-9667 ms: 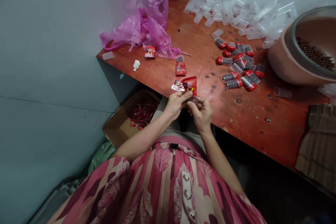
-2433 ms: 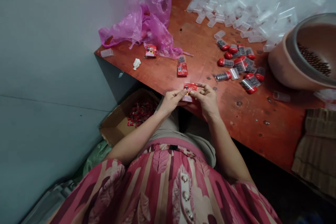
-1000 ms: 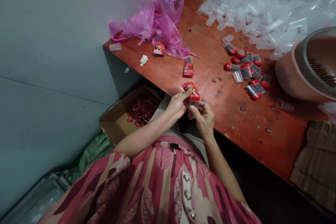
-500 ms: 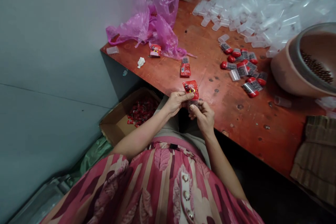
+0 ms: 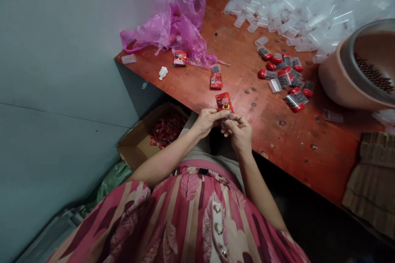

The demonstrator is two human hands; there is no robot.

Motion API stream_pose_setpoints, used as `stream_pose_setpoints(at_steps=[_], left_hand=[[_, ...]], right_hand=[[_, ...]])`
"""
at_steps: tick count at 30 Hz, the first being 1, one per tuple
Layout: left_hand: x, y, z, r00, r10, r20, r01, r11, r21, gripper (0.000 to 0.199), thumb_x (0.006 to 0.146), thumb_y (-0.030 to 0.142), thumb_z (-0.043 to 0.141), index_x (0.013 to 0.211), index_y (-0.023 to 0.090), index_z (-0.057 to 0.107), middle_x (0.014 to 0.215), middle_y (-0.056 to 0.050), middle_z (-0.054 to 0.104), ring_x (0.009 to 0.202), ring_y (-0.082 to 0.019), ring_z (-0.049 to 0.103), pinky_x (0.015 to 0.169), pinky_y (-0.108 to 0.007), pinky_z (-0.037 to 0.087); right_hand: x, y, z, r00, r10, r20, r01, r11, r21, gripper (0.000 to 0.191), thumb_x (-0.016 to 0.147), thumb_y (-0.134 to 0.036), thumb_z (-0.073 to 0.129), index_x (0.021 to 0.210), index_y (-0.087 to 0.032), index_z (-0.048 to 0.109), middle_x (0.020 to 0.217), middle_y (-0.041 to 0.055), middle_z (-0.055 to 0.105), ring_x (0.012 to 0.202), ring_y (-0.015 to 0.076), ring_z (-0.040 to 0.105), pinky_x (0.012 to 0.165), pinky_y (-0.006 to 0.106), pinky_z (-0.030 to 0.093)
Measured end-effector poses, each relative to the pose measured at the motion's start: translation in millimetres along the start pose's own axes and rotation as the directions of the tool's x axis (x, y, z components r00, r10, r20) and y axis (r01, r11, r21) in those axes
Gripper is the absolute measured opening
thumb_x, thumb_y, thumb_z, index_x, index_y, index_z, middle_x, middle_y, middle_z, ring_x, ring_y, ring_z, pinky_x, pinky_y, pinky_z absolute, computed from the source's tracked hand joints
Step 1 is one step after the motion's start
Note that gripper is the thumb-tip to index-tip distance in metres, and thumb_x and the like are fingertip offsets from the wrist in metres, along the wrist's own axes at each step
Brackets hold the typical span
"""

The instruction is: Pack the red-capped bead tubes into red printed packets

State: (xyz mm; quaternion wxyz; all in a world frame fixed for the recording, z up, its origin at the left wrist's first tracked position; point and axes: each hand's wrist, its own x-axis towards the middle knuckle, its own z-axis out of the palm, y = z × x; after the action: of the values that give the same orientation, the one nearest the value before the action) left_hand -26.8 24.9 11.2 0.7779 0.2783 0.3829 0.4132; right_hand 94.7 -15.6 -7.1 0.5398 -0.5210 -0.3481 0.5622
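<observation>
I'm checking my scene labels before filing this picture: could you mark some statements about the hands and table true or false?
1. The left hand pinches a red packet. True.
2. The right hand is inside the bowl. False: it is at the red packet's lower end.
3. The bowl contains small dark balls. True.
4. The cardboard box sits on top of the table. False: it is below the table's edge.
5. A crumpled white scrap lies on the table. True.
</observation>
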Motion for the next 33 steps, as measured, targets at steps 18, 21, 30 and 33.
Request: stream_pose_setpoints(at_steps=[18, 21, 30, 33], left_hand=[[-44, -5, -50.4, 0.972, 0.028, -0.234, -0.061, 0.989, -0.136, 0.026, 0.063, 0.031, 0.077, 0.071, 0.009, 0.066, 0.073, -0.006, 0.068, 0.069, -0.013, 0.065, 0.076, -0.029, 0.052], [-62, -9, -89.3, 0.91, -0.028, -0.414, -0.022, 0.993, -0.114, 0.033, 0.064, 0.035, 0.076, 0.086, 0.011, 0.068, 0.095, -0.012, 0.07, 0.086, -0.018, 0.067, 0.083, -0.03, 0.052], [-58, -3, -134.2, 0.752, 0.221, -0.622, -0.086, 0.967, 0.24, 0.035, 0.065, 0.033, 0.074, 0.095, 0.017, 0.068, 0.09, -0.006, 0.069, 0.078, -0.015, 0.065, 0.073, -0.027, 0.053], [-26, 38, -127.4, 0.731, 0.513, -0.45, -0.198, 0.791, 0.579, 0.031, 0.072, 0.037, 0.068, 0.099, 0.023, 0.069, 0.093, -0.004, 0.069, 0.081, -0.015, 0.063, 0.081, -0.026, 0.048]], right_hand=[[7, 8, 34, 0.978, 0.088, 0.188, -0.068, 0.991, -0.112, 0.036, 0.061, -0.035, 0.077, 0.08, -0.02, 0.05, 0.054, -0.0078, 0.06, 0.042, 0.0085, 0.056, 0.039, 0.018, 0.045], [14, 5, 36, 0.977, 0.092, 0.194, -0.057, 0.983, -0.175, 0.036, 0.062, -0.038, 0.076, 0.081, -0.019, 0.052, 0.055, -0.0062, 0.061, 0.042, 0.0092, 0.056, 0.039, 0.019, 0.044], [65, -12, 17, 0.992, -0.056, 0.116, 0.098, 0.914, -0.393, 0.031, 0.073, -0.046, 0.064, 0.084, -0.017, 0.056, 0.061, -0.0021, 0.063, 0.046, 0.0092, 0.056, 0.044, 0.021, 0.046], [83, -8, 18, 0.984, -0.116, 0.138, 0.173, 0.822, -0.543, 0.034, 0.075, -0.05, 0.061, 0.084, -0.017, 0.058, 0.062, -0.0004, 0.063, 0.046, 0.0107, 0.056, 0.045, 0.023, 0.045]])
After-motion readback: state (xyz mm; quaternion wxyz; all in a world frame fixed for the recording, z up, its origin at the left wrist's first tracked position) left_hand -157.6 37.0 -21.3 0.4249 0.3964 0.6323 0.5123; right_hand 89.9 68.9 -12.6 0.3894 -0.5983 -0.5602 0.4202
